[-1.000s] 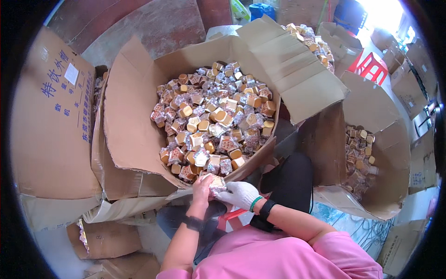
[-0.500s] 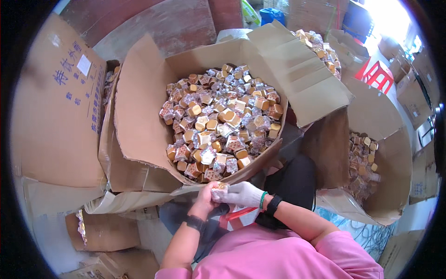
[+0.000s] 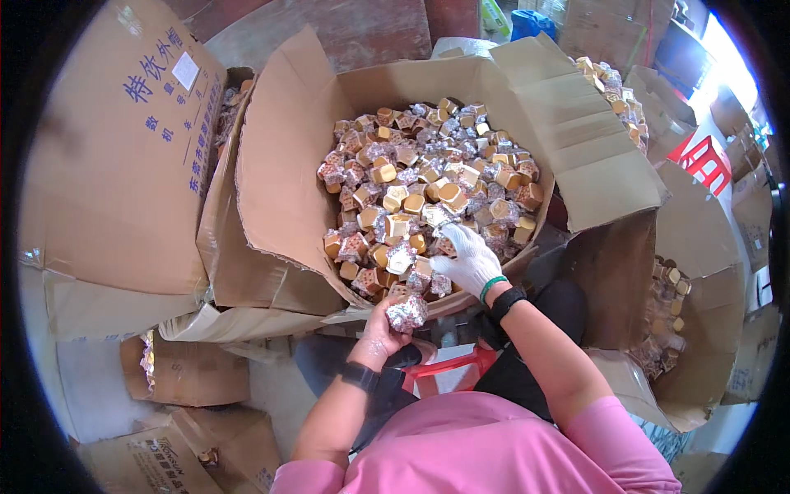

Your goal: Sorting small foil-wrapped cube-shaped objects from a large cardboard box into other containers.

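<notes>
My bare left hand is closed around a cap wrapped in crinkled clear plastic, just in front of the large cardboard box's near edge. That open box is heaped with chunky, faceted gold caps, many of them in clear wrap. Over the near right part of the heap reaches my right hand, in a white knit glove. Its thumb and fingers are apart, close to the caps, and I see nothing held between them.
A tall carton stands at the left. On the right, another open box holds more caps, and a further pile lies behind the big box's raised flap. A red stool stands at the far right. Smaller cartons sit at lower left.
My right hand has left my left hand and moved forward and right over the heap, its fingers spreading. The left hand keeps the wrapped cap. The whole view has shifted slightly.
</notes>
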Action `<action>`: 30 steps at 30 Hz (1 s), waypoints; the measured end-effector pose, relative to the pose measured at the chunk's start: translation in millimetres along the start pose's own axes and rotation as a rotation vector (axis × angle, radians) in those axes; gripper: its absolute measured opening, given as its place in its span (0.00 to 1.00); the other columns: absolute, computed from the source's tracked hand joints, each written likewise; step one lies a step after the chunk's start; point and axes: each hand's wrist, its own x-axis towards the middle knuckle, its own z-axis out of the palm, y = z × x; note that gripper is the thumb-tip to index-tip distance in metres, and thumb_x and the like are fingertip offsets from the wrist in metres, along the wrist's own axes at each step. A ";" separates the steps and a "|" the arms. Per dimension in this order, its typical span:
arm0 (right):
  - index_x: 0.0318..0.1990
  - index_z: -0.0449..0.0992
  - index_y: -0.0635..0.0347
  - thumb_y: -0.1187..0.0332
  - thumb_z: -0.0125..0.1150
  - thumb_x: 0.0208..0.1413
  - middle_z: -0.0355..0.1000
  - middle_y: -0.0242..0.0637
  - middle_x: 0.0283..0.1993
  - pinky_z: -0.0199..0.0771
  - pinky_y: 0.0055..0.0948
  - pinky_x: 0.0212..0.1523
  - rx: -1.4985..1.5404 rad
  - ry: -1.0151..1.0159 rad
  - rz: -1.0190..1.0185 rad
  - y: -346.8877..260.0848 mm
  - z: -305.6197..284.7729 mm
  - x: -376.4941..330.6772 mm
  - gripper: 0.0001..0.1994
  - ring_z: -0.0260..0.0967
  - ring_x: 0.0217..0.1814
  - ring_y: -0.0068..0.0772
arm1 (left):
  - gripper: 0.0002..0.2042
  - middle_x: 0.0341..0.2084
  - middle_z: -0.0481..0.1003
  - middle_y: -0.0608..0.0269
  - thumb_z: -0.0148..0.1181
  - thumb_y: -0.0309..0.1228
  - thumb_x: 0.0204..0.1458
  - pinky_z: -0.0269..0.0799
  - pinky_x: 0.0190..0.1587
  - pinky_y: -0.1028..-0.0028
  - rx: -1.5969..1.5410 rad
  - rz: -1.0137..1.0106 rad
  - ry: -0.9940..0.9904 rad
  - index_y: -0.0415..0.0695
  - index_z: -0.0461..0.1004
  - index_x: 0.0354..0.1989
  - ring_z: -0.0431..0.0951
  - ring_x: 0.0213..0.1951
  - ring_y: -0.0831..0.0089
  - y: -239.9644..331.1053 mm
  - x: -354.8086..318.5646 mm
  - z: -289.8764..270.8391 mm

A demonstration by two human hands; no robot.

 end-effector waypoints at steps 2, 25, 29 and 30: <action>0.44 0.77 0.55 0.51 0.56 0.52 0.72 0.41 0.49 0.61 0.45 0.55 -0.168 -0.052 0.019 13.6 2.9 -18.5 0.20 0.62 0.58 0.47 | 0.15 0.26 0.77 0.67 0.54 0.45 0.51 0.64 0.15 0.75 0.034 0.008 -0.097 0.49 0.75 0.40 0.73 0.20 0.72 2.7 -6.0 -3.4; 0.54 0.69 0.58 0.66 0.50 0.49 0.65 0.47 0.54 0.55 0.50 0.62 0.133 0.005 0.053 45.2 9.2 -85.0 0.22 0.60 0.61 0.48 | 0.28 0.51 0.71 0.51 0.42 0.53 0.60 0.74 0.45 0.58 0.685 0.054 -0.935 0.43 0.63 0.59 0.75 0.46 0.58 -95.8 -125.8 314.5; 0.48 0.70 0.55 0.65 0.56 0.39 0.67 0.39 0.48 0.60 0.50 0.55 -0.290 -0.133 -0.412 44.9 -1.7 -79.5 0.23 0.63 0.53 0.46 | 0.28 0.49 0.66 0.61 0.54 0.53 0.53 0.71 0.37 0.63 0.946 0.198 -0.870 0.47 0.62 0.56 0.68 0.42 0.64 -133.8 -131.8 321.6; 0.48 0.70 0.55 0.65 0.55 0.40 0.67 0.39 0.48 0.59 0.50 0.56 -0.298 -0.086 -0.417 50.3 -0.1 -81.6 0.22 0.62 0.55 0.46 | 0.25 0.48 0.67 0.63 0.55 0.51 0.54 0.71 0.36 0.64 1.004 0.193 -0.803 0.47 0.64 0.54 0.68 0.42 0.67 -138.2 -116.3 314.2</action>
